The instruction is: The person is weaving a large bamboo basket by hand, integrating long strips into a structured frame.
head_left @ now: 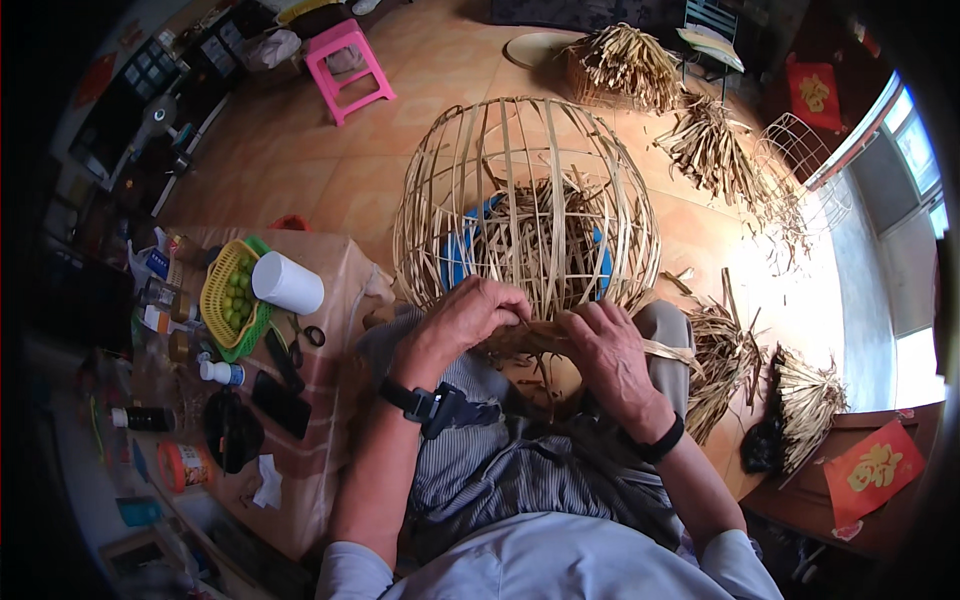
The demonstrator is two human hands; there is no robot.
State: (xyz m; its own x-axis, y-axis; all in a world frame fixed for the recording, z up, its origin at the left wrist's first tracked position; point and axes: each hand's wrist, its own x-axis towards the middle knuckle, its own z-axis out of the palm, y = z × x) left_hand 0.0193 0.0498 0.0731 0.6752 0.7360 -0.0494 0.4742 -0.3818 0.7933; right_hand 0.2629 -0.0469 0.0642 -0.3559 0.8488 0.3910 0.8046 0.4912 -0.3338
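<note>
A rounded, open-ribbed basket frame (pixel 508 180) of pale woven strips lies before my knees, its near rim at my hands. My left hand (pixel 470 318) is closed, thumb and fingertips pinching at the band of dried strips along that rim. A flat, tan dried-leaf strip (pixel 668 352) runs out to the right from beneath my right hand (pixel 612 355), whose fingers are bent down over the band and grip it. Through the ribs I see a blue basin (pixel 457 252) with loose dried strips (pixel 540 235). The fingertips are partly hidden.
At left, a covered table (pixel 320 260) bears a yellow basket of green fruit (pixel 238 300), a white cylinder (pixel 288 283), scissors (pixel 296 345) and a dark phone (pixel 281 404). Bundles of dried leaves (pixel 720 345) lie at right. A pink stool (pixel 347 70) stands far left.
</note>
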